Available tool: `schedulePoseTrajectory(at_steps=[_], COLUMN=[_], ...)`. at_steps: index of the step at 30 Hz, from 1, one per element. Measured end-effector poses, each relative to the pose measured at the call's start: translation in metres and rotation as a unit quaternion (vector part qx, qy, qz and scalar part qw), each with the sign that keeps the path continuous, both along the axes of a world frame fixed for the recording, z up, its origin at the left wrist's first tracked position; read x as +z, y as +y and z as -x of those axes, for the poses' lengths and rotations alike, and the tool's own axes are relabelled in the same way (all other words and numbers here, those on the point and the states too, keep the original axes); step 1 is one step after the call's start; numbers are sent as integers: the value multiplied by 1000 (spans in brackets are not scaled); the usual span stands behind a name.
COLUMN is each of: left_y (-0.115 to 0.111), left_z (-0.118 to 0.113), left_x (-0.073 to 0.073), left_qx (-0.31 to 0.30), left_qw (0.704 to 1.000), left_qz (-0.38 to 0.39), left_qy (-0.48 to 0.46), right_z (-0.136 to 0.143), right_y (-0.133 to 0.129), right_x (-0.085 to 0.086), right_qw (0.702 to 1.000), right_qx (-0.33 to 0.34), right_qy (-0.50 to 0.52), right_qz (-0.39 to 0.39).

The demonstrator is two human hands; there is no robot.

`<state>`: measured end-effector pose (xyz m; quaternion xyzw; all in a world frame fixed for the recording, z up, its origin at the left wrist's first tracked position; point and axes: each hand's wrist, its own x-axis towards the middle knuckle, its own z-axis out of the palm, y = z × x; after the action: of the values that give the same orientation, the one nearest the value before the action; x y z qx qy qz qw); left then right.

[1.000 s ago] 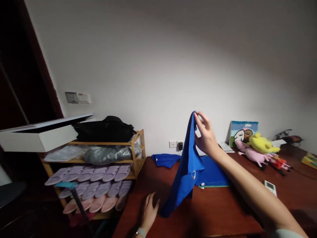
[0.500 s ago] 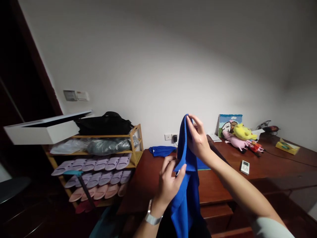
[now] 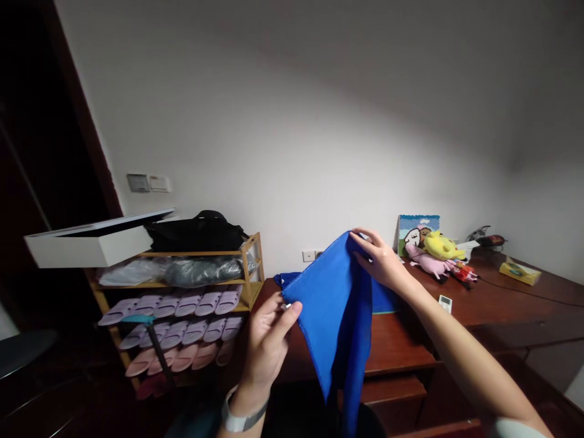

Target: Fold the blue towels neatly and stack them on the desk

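A blue cloth [image 3: 326,292] hangs in the air between my hands, its upper edge slanting up to the right and its lower part drooping. My left hand [image 3: 269,334] pinches one corner, where a small white tag shows by the thumb. Higher up, my right hand [image 3: 378,258] is closed on the upper edge of the cloth. Behind it, more blue fabric [image 3: 384,300] with a green edge lies on the brown table [image 3: 396,344], and another blue piece [image 3: 283,278] is partly hidden near the wall.
On the left stands a wooden rack [image 3: 250,286] with slippers, plastic-wrapped items and a black bag [image 3: 196,232]. Plush toys [image 3: 440,246], a picture [image 3: 417,231], a white remote [image 3: 445,303] and a yellow tissue pack [image 3: 520,271] are on the table's right side.
My left hand has moved left and slightly down, away from my right hand, spreading the cloth's upper edge. My right hand is slightly lower and farther right. The view has shifted a little.
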<state>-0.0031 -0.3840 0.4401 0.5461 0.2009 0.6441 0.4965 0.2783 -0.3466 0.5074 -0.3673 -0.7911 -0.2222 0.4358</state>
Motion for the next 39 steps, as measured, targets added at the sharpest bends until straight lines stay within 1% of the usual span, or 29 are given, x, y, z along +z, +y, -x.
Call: schedulePoseTrajectory(at_steps=[2, 4, 6, 8, 9, 10, 11, 13, 14, 15, 17, 18, 19, 21, 23, 26, 28, 30, 32, 34, 36, 39], left_y=[-6, -5, 5, 22, 32, 40, 46, 52, 52, 48, 37, 31, 24, 14, 9, 14, 21, 29, 36, 41, 45, 49], left_z=[-8, -21, -36, -47, -51, -53, -53, -52, -51, -50, -47, -44, -41, -31, -15, 12, 30, 47, 62, 76, 88, 102], left_x=[13, 25, 32, 33, 32, 29, 25, 14, 9, 4, -3, -5, -6, -3, 0, 6, 8, 10, 11, 11, 10, 6], left_qx=[-32, -40, -21, 12, 28, 40, 45, 31, 10, -14, -43, -37, -16, 58, 143, 251, 303, 337, 362, 375, 374, 383], left_qw=[999, 998, 998, 995, 994, 993, 991, 988, 985, 980, 966, 958, 949, 930, 911, 887, 876, 868, 857, 843, 832, 823], left_qz=[-4, -30, -65, -88, -92, -92, -90, -85, -87, -93, -122, -144, -167, -207, -232, -253, -249, -238, -227, -221, -210, -187], left_qy=[-23, -22, 6, 39, 53, 68, 83, 124, 149, 174, 223, 246, 267, 298, 310, 294, 279, 275, 286, 315, 352, 376], right_z=[3, 12, 27, 45, 54, 63, 72, 88, 95, 101, 110, 113, 114, 112, 107, 94, 82, 65, 45, 24, 7, -9], right_y=[12, 25, 33, 30, 23, 14, 3, -18, -27, -34, -42, -43, -44, -44, -47, -58, -66, -74, -81, -88, -94, -105], right_x=[-2, -7, -17, -35, -48, -63, -80, -120, -140, -160, -195, -209, -220, -238, -253, -277, -293, -306, -312, -313, -311, -309], right_qw=[999, 997, 996, 988, 978, 962, 939, 889, 872, 863, 864, 871, 880, 896, 902, 896, 886, 872, 858, 851, 848, 833], right_qx=[26, 24, -3, -16, -5, 20, 52, 129, 145, 141, 91, 57, 24, -32, -74, -118, -127, -115, -93, -76, -67, -50], right_qy=[-7, 0, 27, 97, 148, 205, 260, 328, 353, 376, 402, 404, 398, 379, 368, 373, 385, 400, 409, 404, 389, 345], right_qz=[44, 71, 88, 118, 147, 180, 219, 291, 306, 306, 289, 274, 259, 230, 211, 209, 226, 259, 297, 328, 355, 429])
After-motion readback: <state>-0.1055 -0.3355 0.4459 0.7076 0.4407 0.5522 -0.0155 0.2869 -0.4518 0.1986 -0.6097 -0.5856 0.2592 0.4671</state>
